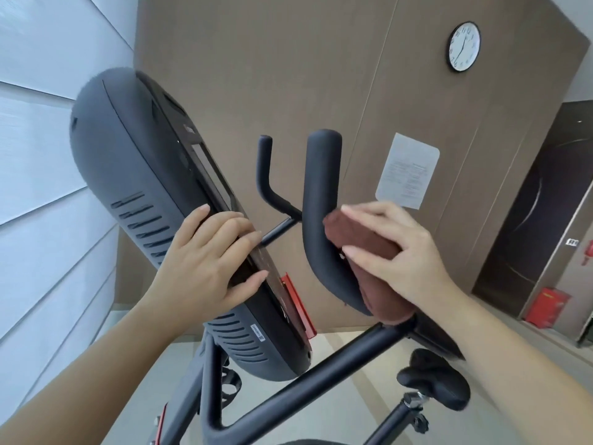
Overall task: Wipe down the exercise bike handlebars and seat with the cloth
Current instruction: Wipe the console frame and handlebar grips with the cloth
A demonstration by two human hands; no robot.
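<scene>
The right hand [398,252] grips the cloth [382,293], pressing it against the handlebar [321,187] just left of it. The left hand [205,264] clasps the console [128,155] edge. The seat [430,380] lies below the right wrist.

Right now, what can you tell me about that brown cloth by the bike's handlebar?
The cloth is reddish brown, soft and towel-like, bunched into a thick fold. The right hand grips it, fingers over its upper end, and presses it against the bend of the black padded handlebar. Its lower end trails down beneath the palm along the bar. The left hand does not touch it; that hand holds the console.
</scene>
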